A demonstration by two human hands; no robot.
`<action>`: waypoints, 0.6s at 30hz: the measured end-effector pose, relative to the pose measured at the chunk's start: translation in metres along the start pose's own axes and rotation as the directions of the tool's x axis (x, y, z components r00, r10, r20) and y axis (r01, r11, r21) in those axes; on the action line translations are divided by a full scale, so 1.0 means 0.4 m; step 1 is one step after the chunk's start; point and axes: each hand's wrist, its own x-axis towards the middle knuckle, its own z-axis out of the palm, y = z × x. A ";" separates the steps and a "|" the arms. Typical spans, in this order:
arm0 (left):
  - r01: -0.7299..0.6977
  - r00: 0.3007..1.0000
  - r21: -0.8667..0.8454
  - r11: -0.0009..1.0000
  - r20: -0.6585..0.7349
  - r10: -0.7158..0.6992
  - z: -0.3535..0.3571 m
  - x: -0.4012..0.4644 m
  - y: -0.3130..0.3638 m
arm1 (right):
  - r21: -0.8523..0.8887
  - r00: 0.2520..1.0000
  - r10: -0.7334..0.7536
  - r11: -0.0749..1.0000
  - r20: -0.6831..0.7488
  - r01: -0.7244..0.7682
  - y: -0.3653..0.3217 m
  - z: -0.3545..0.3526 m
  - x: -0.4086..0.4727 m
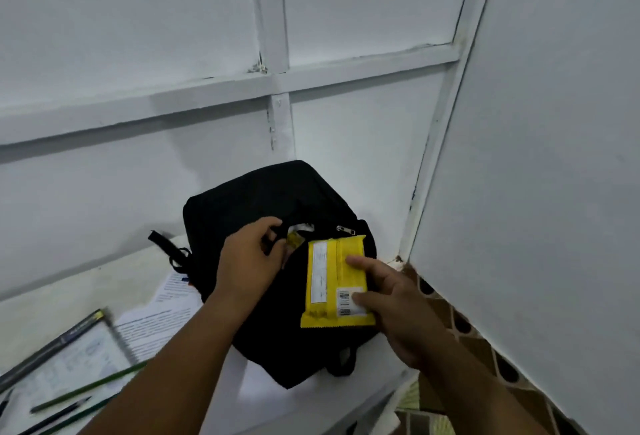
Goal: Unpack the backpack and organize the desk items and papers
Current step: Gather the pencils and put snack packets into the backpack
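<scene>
We see the black backpack lying flat on the white table, pushed into the corner where two white panelled walls meet; its long axis runs from the near table edge away toward the back wall, leaning a little leftward, and its zipped opening faces up at us. A silver zipper pull sits at the right of that opening, and a bit of yellow and white shows inside the gap. Our left hand curls its fingers around the black fabric at the edge of the opening, gripping it. Our right hand grasps a yellow packet above the bag, thumb and fingers pressed on its right side; the packet stands with its long axis near-to-far, its crimped ends toward us and away, a barcode label at the near right corner. A black strap trails off the backpack's left side. To the left on the table lie printed papers, partly under the bag, a spiral notebook, green pencils and a dark pen. Patterned brown tiles line the right-hand edge.
</scene>
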 end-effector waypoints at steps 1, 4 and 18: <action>-0.008 1.000 0.010 1.000 -0.018 0.008 -0.004 0.010 0.000 | -0.017 0.999 0.008 1.000 0.032 -0.008 0.003 0.005 0.007; -0.032 0.996 0.019 0.999 -0.077 0.034 -0.030 0.042 0.013 | -0.038 0.997 0.004 0.999 0.078 -0.001 0.010 0.036 0.046; -0.067 0.998 -0.021 0.998 0.008 0.067 -0.091 0.115 0.072 | 0.173 0.984 -0.158 0.970 -0.082 0.170 0.020 0.305 0.220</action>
